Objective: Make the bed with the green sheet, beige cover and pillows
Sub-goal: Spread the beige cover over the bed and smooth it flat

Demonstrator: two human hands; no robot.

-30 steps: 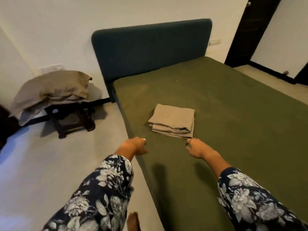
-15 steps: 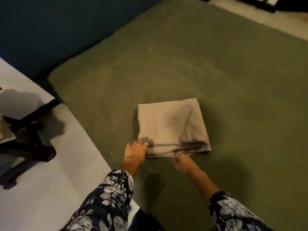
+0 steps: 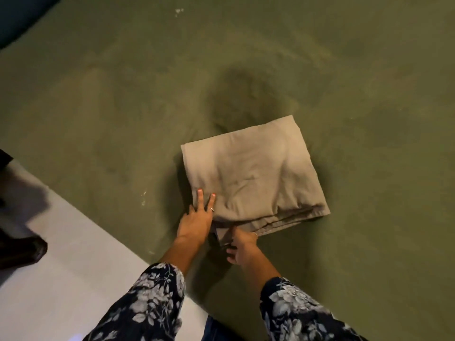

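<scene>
Hands work a folded beige cover (image 3: 251,178) on the green sheet (image 3: 123,107).
Left hand (image 3: 197,217) now flat on top, fingers released; right hand (image 3: 242,244) now pinches the near edge.

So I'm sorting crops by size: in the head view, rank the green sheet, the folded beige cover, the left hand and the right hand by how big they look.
1. green sheet, fills most of the view
2. folded beige cover
3. left hand and right hand: they look alike, and the right hand's fingers are partly tucked into the cover's edge, so no ranking.
</scene>
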